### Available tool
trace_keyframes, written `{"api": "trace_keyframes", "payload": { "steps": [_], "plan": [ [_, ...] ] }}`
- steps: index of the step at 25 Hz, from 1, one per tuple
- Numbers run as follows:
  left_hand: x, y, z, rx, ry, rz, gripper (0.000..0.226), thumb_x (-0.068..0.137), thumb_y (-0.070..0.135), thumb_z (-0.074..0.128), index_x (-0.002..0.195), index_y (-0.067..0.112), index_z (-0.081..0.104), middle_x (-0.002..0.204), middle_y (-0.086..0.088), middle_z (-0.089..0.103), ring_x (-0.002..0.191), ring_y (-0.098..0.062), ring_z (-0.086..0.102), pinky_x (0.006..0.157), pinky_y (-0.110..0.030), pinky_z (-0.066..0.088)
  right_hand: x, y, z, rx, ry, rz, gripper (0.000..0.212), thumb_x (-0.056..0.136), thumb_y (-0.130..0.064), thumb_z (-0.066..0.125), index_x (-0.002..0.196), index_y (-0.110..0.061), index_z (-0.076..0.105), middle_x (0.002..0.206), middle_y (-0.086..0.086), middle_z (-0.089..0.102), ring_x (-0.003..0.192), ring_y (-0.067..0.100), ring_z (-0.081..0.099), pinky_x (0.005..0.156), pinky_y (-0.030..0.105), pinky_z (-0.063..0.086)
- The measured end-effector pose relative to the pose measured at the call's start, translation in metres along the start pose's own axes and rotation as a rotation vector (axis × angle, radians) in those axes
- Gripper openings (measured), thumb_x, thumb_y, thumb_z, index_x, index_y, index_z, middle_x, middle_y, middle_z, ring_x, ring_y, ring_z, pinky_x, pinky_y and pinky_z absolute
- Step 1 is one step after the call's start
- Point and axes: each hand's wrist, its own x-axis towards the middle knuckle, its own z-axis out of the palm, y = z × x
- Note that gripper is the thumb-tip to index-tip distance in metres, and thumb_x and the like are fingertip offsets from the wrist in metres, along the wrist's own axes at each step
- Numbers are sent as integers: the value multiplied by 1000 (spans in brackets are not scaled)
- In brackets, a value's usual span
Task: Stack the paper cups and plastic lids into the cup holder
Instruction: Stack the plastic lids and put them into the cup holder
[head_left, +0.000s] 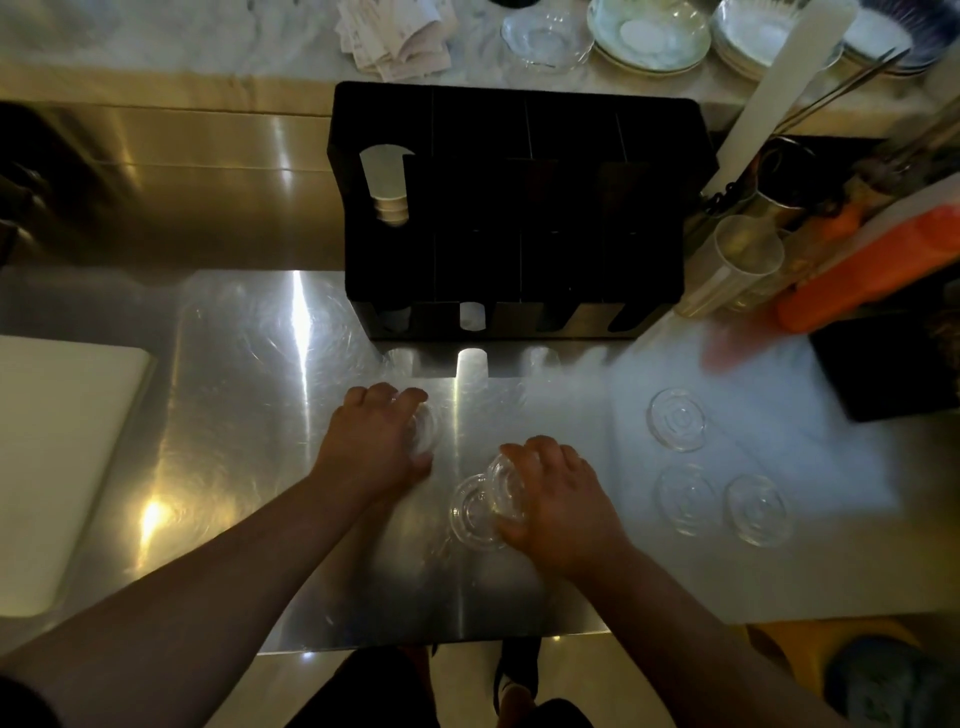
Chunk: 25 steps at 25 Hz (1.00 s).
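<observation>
While both hands work low on the steel counter, the holder stands straight ahead of them, beyond the fingertips, its slots running in a row from left to right. The left hand is curled down over a clear lid, fingers closed around its rim, pressing or gripping it against the counter. The right hand is clamped on a small stack of lids, which sticks out to the left of its thumb, tilted on edge rather than lying flat. The two hands are apart, with a strip of bare steel between them.

Three loose lids lie flat well off to the right of the right hand, on a pale board; that hand is plainly the nearer one for them. A column of paper cups already sits in the holder's leftmost slot, ahead of the left hand.

What the next move turns on, I'd say, is that the holder lies directly forward of both hands, the left slightly closer to it. The stack in the right hand is on its side, so it would likely need turning to suit whichever slot it goes into. Which slot takes lids I cannot tell; the openings are too dark.
</observation>
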Motion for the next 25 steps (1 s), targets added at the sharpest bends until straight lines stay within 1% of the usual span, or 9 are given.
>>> {"api": "trace_keyframes", "payload": {
  "steps": [3, 5, 8, 11, 15, 17, 20, 22, 25],
  "plan": [
    [-7, -5, 0, -75, 3, -40, 87, 70, 54, 83, 146, 30, 47, 146, -11, 52, 127, -36, 50, 98, -49, 52, -2, -2, 0, 22, 8, -25, 89, 72, -67, 68, 146, -31, 35, 141, 1, 41, 122, 21, 43, 98, 38, 47],
    [-14, -8, 2, -110, -4, -48, 87, 69, 53, 84, 145, 31, 47, 147, -10, 51, 127, -35, 49, 97, -48, 52, -3, -11, 6, -17, -11, -131, 90, 70, -65, 72, 146, -31, 36, 141, 0, 42, 120, 21, 45, 97, 40, 49],
    [-24, -9, 6, -101, -15, -46, 84, 72, 57, 80, 144, 31, 47, 147, -7, 52, 127, -34, 50, 99, -49, 52, 2, -21, 18, -121, -92, -256, 95, 66, -58, 81, 145, -28, 38, 143, 7, 45, 123, 28, 49, 101, 45, 47],
    [-27, -6, 9, -106, -7, -56, 82, 75, 58, 79, 145, 30, 48, 149, -5, 51, 130, -34, 49, 102, -48, 48, 11, -21, 21, -166, -145, -269, 96, 68, -55, 83, 145, -25, 35, 145, 12, 47, 126, 34, 50, 104, 49, 45],
    [-25, -3, 12, -159, -13, -69, 83, 76, 52, 82, 146, 26, 48, 150, -7, 50, 133, -35, 44, 106, -45, 42, 15, -24, 17, -178, -158, -315, 90, 70, -52, 81, 144, -27, 35, 144, 13, 46, 126, 34, 47, 103, 50, 46],
    [-26, -3, 11, -183, 17, -67, 85, 74, 51, 84, 147, 26, 48, 149, -7, 50, 133, -35, 43, 106, -45, 43, 13, -20, 8, -113, -87, -281, 90, 70, -55, 77, 144, -29, 34, 143, 10, 44, 125, 31, 46, 102, 49, 47],
    [-25, 3, 10, -178, 64, -43, 86, 73, 53, 83, 147, 28, 47, 149, -5, 49, 134, -34, 42, 105, -47, 46, 0, 5, -8, -10, 24, -119, 89, 72, -65, 69, 147, -32, 33, 142, 4, 41, 126, 25, 42, 102, 43, 45],
    [-23, 10, 10, -142, 29, -18, 86, 74, 56, 81, 148, 30, 45, 151, -5, 47, 137, -34, 40, 107, -49, 47, -13, 24, -12, -7, 16, -45, 91, 71, -66, 70, 147, -31, 34, 140, 3, 43, 123, 23, 43, 99, 40, 46],
    [-19, 15, 12, -59, -61, 25, 84, 80, 60, 74, 151, 30, 40, 154, -5, 45, 140, -30, 40, 112, -48, 42, -24, 34, -9, -28, -38, -57, 89, 72, -65, 70, 146, -30, 37, 138, 1, 44, 121, 22, 45, 99, 39, 47]
  ]
}}
